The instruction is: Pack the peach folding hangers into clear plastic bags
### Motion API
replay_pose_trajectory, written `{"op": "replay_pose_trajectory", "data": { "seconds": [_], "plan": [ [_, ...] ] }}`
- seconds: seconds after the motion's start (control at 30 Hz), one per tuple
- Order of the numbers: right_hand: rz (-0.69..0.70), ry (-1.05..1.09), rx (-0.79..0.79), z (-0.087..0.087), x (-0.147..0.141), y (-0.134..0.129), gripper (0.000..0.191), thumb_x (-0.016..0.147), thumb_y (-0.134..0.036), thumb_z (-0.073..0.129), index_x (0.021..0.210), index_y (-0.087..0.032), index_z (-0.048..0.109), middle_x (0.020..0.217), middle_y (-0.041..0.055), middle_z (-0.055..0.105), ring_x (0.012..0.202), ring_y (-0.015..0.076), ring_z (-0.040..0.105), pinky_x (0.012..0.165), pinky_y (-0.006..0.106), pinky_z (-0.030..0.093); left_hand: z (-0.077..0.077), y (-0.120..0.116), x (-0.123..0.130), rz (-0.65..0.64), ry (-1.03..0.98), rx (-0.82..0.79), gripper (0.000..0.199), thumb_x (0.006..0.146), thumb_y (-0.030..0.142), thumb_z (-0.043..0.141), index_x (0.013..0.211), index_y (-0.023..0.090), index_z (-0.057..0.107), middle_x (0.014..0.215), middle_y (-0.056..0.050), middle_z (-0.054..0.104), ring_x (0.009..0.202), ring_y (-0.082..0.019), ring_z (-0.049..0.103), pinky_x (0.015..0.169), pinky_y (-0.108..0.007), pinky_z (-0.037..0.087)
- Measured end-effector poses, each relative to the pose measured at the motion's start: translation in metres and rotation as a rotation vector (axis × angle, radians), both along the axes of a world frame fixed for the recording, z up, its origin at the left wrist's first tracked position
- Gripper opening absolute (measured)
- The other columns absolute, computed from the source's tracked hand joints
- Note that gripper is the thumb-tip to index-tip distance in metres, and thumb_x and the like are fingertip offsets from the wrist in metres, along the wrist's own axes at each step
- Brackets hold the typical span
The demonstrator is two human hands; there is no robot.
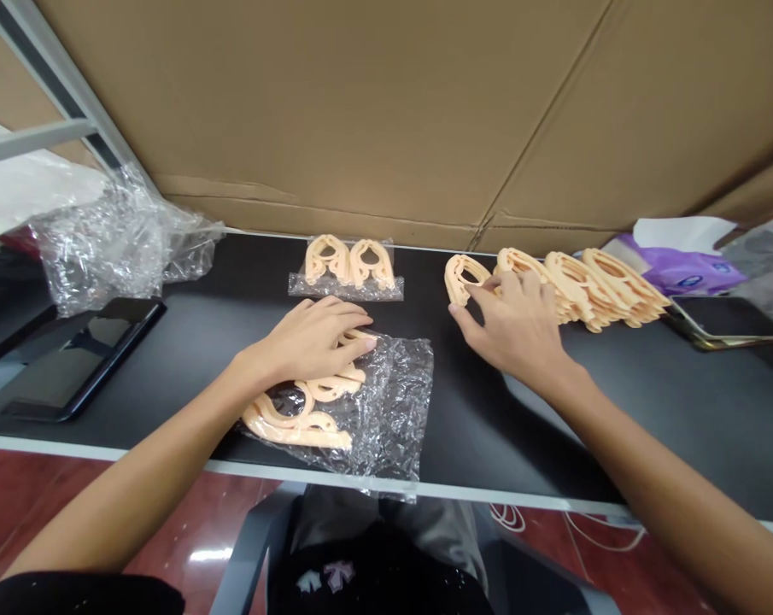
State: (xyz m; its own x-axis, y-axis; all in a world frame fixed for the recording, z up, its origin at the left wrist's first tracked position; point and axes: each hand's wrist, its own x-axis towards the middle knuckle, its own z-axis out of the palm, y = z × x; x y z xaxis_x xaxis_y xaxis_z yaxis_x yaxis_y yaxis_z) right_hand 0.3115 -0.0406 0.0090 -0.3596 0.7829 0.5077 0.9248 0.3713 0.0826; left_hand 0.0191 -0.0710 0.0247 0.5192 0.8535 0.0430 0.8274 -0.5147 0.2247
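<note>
Cream plastic folding hangers lie in a clear plastic bag near the table's front edge. My left hand rests over the upper hanger in that bag, fingers spread and pointing right. On the right, my right hand reaches over a row of stacked cream hangers, its fingers apart at the left end of the row. One hanger at that end lies by its thumb and fingertips. Farther back, a flat clear bag holds two hanger pieces side by side.
Crumpled clear plastic sits at the back left, above a dark tablet. At the right are a purple tissue pack and a phone. Brown cardboard stands behind the black table.
</note>
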Motion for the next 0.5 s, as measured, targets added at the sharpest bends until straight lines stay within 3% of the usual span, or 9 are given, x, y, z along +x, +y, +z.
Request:
{"op": "replay_pose_trajectory", "data": {
  "seconds": [0.1, 0.3, 0.5],
  "plan": [
    [0.001, -0.048, -0.035, -0.007, 0.004, 0.004, 0.043, 0.1, -0.04, 0.045, 0.106, -0.012, 0.077, 0.113, 0.0213, 0.066, 0.108, 0.0396, 0.055, 0.088, 0.057, 0.043, 0.0, 0.0, 0.0, -0.006, -0.001, -0.005, 0.054, 0.104, 0.057, 0.035, 0.135, 0.022, 0.063, 0.144, -0.007, 0.063, 0.133, -0.029, 0.054, 0.107, -0.047, 0.04],
    [0.06, -0.047, -0.023, -0.01, 0.01, -0.012, 0.037, 0.1, -0.033, 0.046, 0.092, -0.017, 0.078, 0.103, 0.0163, 0.07, 0.101, 0.0353, 0.057, 0.085, 0.053, 0.042, 0.001, -0.001, 0.001, 0.006, 0.002, -0.008, 0.055, 0.103, 0.057, 0.036, 0.135, 0.021, 0.063, 0.145, -0.008, 0.062, 0.133, -0.03, 0.054, 0.108, -0.048, 0.04],
    [0.153, -0.089, 0.076, -0.011, 0.022, -0.057, 0.026, 0.098, -0.025, 0.053, 0.081, -0.018, 0.072, 0.092, 0.0109, 0.074, 0.091, 0.0285, 0.06, 0.078, 0.044, 0.042, 0.001, 0.0, -0.001, 0.0, -0.018, -0.015, 0.055, 0.103, 0.058, 0.036, 0.134, 0.022, 0.063, 0.144, -0.008, 0.063, 0.132, -0.029, 0.055, 0.109, -0.048, 0.04]
  ]
}}
